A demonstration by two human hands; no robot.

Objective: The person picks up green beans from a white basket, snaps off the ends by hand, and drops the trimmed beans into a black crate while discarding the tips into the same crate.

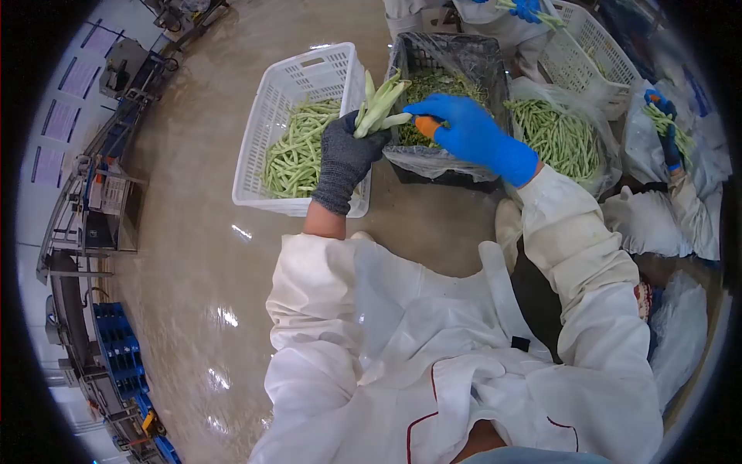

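My left hand point(344, 158), in a dark grey knit glove, is closed around a bunch of pale green pods point(379, 108), above the right edge of a white crate point(251, 151). Green beans point(297, 151) lie in that crate. My right hand point(468, 131), in a blue glove, grips an orange-handled tool point(427, 125) beside the bunch's lower end; its blade is too small to make out. Beneath my right hand stands a black crate point(444, 176) lined with clear plastic, holding green scraps point(444, 83).
A plastic bag of green beans point(556, 135) stands right of the black crate. Co-workers' blue-gloved hands point(527, 9) point(661, 100) hold beans at the top and right. Another white crate point(591, 46) is at the upper right; metal equipment point(116, 182) lines the left.
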